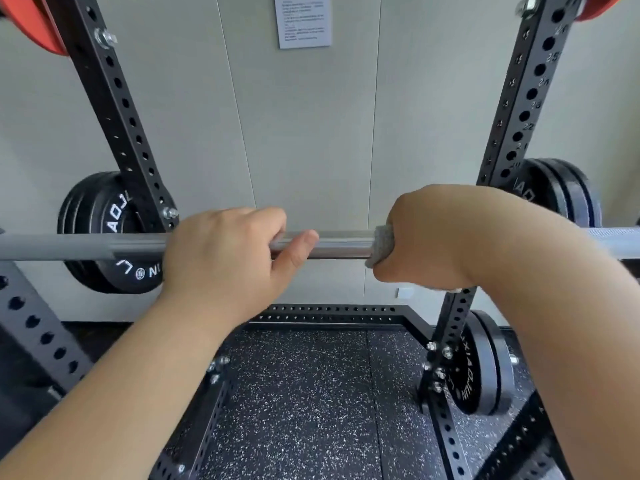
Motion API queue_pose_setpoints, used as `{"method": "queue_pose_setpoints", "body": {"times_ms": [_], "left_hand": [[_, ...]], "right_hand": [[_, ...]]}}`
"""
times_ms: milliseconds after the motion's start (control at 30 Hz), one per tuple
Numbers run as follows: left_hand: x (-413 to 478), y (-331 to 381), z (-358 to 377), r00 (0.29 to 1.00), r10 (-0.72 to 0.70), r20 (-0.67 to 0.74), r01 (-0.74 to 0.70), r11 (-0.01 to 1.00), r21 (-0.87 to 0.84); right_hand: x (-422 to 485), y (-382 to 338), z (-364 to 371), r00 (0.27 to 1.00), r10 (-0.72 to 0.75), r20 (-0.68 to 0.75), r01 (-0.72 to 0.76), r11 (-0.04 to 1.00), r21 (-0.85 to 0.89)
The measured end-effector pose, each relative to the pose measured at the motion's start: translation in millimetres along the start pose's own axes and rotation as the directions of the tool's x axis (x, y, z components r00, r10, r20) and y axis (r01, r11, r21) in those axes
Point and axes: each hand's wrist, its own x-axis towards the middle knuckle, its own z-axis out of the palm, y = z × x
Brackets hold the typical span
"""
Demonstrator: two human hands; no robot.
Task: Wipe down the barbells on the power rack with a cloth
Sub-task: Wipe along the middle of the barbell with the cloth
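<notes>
Left hand [225, 251]: fingers curled over the top of the barbell [339, 244], thumb lying along the near side. It grips bare metal and looks like a steadying hold, so the bar doesn't roll or shift in the rack while the other hand rubs.

Right hand [426, 237]: closed in a fist round the cloth [381, 245], which is wrapped round the bar. Only a grey edge of cloth shows at the thumb side, plus a small bit under the wrist. A full wrap makes sense: one pass cleans the whole circumference, not just the top.

The hands are apart, with a shiny stretch of bar between them.

The bar lies level across the rack at about chest height, running out of view on both sides. The bar looks matte grey left of the left hand and lighter and textured right of the right forearm, probably knurling. I can't judge clean versus dirty from this.

The rack uprights [117, 109] and [519, 109] stand behind the bar. Black plates [93, 230] are stored on pegs at the left, more [561, 192] at the right, and one plate [485, 362] sits low by the right post. An orange plate [41, 26] is at top left. Below is a speckled rubber floor [304, 393], and a notice [304, 20] hangs on the wall.

Judgement: mid-wipe on the centre section. The likely next move is to slide the fist along the bar, with the left hand repositioning out of its way. Risk: the cloth snagging on the knurling.
</notes>
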Motion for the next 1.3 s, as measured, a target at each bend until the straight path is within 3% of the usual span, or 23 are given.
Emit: {"method": "queue_pose_setpoints", "body": {"times_ms": [33,100,200,233,300,333,400,500,600,633,667,733,767,833,933,1000,1067,1100,1133,1200,1267,1300], "left_hand": [[0.2,3.0,1.2,0.999,-0.021,-0.026,0.022,1.0,0.009],[1.6,5.0,1.6,0.997,-0.054,-0.047,0.055,0.998,0.007],[-0.8,2.2,-0.5,0.997,-0.031,-0.077,0.028,0.999,-0.041],[-2.2,-0.2,-1.6,0.997,0.004,-0.079,-0.009,0.998,-0.061],[-6.2,-12.2,-5.9,0.998,0.03,-0.053,-0.034,0.997,-0.066],[-8.4,-22.4,-8.7,1.0,-0.014,-0.027,0.013,0.999,-0.044],[-11.3,-42.9,-13.4,0.989,-0.147,0.012,0.147,0.989,0.003],[-14.2,-53.4,-9.8,0.98,-0.197,0.03,0.197,0.98,0.011],[-12.0,-50.6,-6.7,0.978,-0.204,0.052,0.203,0.979,0.006],[-12.4,-50.9,-6.2,0.977,-0.208,0.052,0.208,0.978,0.007],[-13.2,-52.3,-5.8,0.977,-0.208,0.042,0.208,0.978,0.006],[-14.1,-53.9,-6.5,0.98,-0.198,0.018,0.198,0.98,-0.012],[-13.7,-53.6,-7.4,0.981,-0.193,0.017,0.193,0.981,-0.022],[-11.9,-52.1,-8.4,0.981,-0.193,0.034,0.194,0.981,-0.026],[-10.3,-51.2,-8.6,0.976,-0.208,0.061,0.208,0.978,-0.008],[-10.7,-51.6,-8.8,0.977,-0.2,0.068,0.2,0.98,0.001],[-11.8,-53.5,-9.4,0.983,-0.171,0.072,0.17,0.985,0.011],[-11.4,-55.7,-10.1,0.986,-0.149,0.078,0.149,0.989,0.008],[-11.2,-58.8,-10.7,0.989,-0.12,0.085,0.121,0.993,-0.005],[-10.6,-67.3,-13.5,0.993,-0.042,0.113,0.049,0.997,-0.061],[-7.3,-76.0,-19.1,0.983,-0.011,0.183,0.038,0.989,-0.146],[-5.2,-79.5,-21.7,0.977,-0.024,0.213,0.061,0.984,-0.169]], "right_hand": [[3.0,-10.1,6.9,0.993,0.034,-0.11,-0.041,0.997,-0.065],[3.1,-34.9,33.4,0.904,0.013,-0.428,-0.104,0.976,-0.19],[0.7,-50.5,56.8,0.757,-0.07,-0.65,-0.078,0.977,-0.196],[1.8,-45.7,58.5,0.764,-0.102,-0.637,-0.032,0.98,-0.196],[2.7,-37.1,37.1,0.915,-0.108,-0.389,0.046,0.985,-0.164],[4.7,-34.1,25.5,0.965,-0.09,-0.248,0.064,0.992,-0.108],[11.9,-34.3,12.5,0.986,-0.055,-0.156,0.043,0.996,-0.081],[20.6,-66.8,31.9,0.932,-0.049,-0.359,-0.035,0.974,-0.224],[17.9,-92.7,54.4,0.786,-0.05,-0.617,-0.096,0.975,-0.202],[18.9,-89.9,56.6,0.749,-0.077,-0.658,-0.076,0.977,-0.201],[19.4,-85.2,56.8,0.764,-0.113,-0.635,-0.027,0.978,-0.206],[19.4,-80.2,35.9,0.924,-0.12,-0.362,0.075,0.988,-0.138],[20.4,-79.2,23.2,0.971,-0.101,-0.216,0.087,0.994,-0.073],[26.9,-80.2,10.9,0.99,-0.065,-0.124,0.06,0.997,-0.045],[33.1,-99.7,31.3,0.935,-0.052,-0.352,-0.014,0.983,-0.183],[27.7,-117.4,52.3,0.829,-0.057,-0.556,-0.083,0.971,-0.223],[25.3,-117.8,59.0,0.726,-0.108,-0.679,-0.041,0.979,-0.199],[24.4,-112.9,56.9,0.743,-0.145,-0.653,0.017,0.98,-0.199],[22.7,-107.5,49.0,0.82,-0.165,-0.549,0.073,0.98,-0.185],[20.9,-99.2,23.1,0.958,-0.129,-0.254,0.12,0.991,-0.051],[25.1,-99.0,6.7,0.994,-0.04,-0.101,0.037,0.999,-0.03],[28.7,-104.3,6.4,0.994,-0.009,-0.112,0.002,0.998,-0.062]]}}
